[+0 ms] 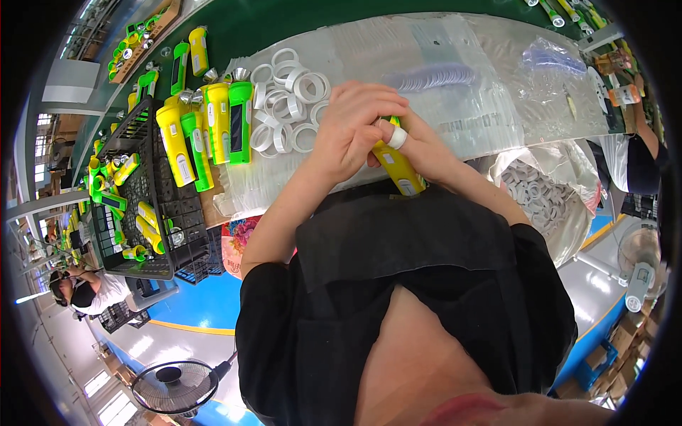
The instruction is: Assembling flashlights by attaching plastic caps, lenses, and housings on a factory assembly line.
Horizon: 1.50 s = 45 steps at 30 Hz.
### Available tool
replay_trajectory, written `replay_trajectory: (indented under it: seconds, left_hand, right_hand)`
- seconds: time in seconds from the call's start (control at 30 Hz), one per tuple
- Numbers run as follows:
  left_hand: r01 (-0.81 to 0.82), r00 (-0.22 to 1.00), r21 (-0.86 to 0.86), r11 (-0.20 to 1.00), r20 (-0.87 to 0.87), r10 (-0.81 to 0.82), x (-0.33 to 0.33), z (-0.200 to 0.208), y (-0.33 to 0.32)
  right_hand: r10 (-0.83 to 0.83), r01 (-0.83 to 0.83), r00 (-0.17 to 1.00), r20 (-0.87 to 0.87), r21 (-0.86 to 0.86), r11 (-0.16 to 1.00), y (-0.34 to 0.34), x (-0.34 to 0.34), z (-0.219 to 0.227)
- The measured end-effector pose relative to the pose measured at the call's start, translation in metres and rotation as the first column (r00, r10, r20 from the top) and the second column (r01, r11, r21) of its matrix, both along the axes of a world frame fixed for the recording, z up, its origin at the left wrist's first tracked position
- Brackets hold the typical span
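A: Checking hands. Left hand [353, 128] curling over top end of yellow torch [398, 167], fingers bent down, wrapping it. Right hand [419, 145] gripping same torch from the other side. Both clamped on it, pressed tight together.

B: Torch position?

A: Sitting between the two hands, tilted, base end pointing down twd the black apron [398, 241], top end hidden under left fingers. Hovering just above near edge of bench [298, 21]. White ring [397, 138] sitting on a right finger, touching torch.

B: Ring on torch or on finger?

A: Looking like on finger, wrapped round it. Not 100% sure.

B: Surroundings?

A: Pile of loose white rings [288, 99] lying on bench just left of left hand, on clear plastic sheet [462, 64]. Further left, row of finished torches [206, 131], yellow and green mixed, lying side by side w/ silver heads pointing away. Black crate [153, 213] left of those, holding more yellow/green torches, hanging partly over bench edge. Cardboard tray [142, 42] w/ more parts at far left corner.

B: Right side?

A: Clear bag of white rings [543, 195] sagging off bench edge, near right forearm. More clear bags [554, 60] beyond it. Green-tipped parts [565, 11] at far top right, too small for detail.

B: Other ppl?

A: One person [89, 287] at lower left, well apart, white sleeve. Another arm [643, 153] at right rim, dark sleeve. Floor fan [174, 387] standing below, second fan [639, 259] at right.
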State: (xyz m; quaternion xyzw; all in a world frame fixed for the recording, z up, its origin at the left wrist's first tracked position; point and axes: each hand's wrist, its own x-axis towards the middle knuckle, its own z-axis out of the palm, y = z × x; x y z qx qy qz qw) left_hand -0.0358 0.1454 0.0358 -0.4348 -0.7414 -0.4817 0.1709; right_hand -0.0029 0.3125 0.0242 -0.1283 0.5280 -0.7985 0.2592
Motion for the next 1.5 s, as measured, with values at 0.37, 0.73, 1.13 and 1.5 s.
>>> replay_trajectory:
  seconds: [0.37, 0.73, 1.13, 1.5]
  left_hand:
    - [0.138, 0.987, 0.006, 0.99, 0.08, -0.138, -0.024, -0.012, 0.052]
    - [-0.29, 0.927, -0.455, 0.842, 0.086, 0.366, -0.071, -0.064, 0.022]
    - [-0.122, 0.979, -0.163, 0.979, 0.145, 0.146, 0.007, -0.012, 0.005]
    - [-0.162, 0.985, -0.079, 0.984, -0.076, 0.156, 0.011, -0.02, -0.004]
  right_hand:
    - [-0.333, 0.333, 0.942, -0.044, -0.018, 0.943, 0.034, -0.001, -0.009]
    - [-0.309, 0.311, 0.95, 0.042, -0.057, 0.949, 0.05, -0.01, -0.012]
    - [-0.119, 0.119, 0.993, -0.018, 0.018, 0.993, 0.023, -0.003, 0.003]
    - [-0.049, 0.05, 0.999, -0.01, 0.04, 0.998, 0.004, -0.001, 0.001]
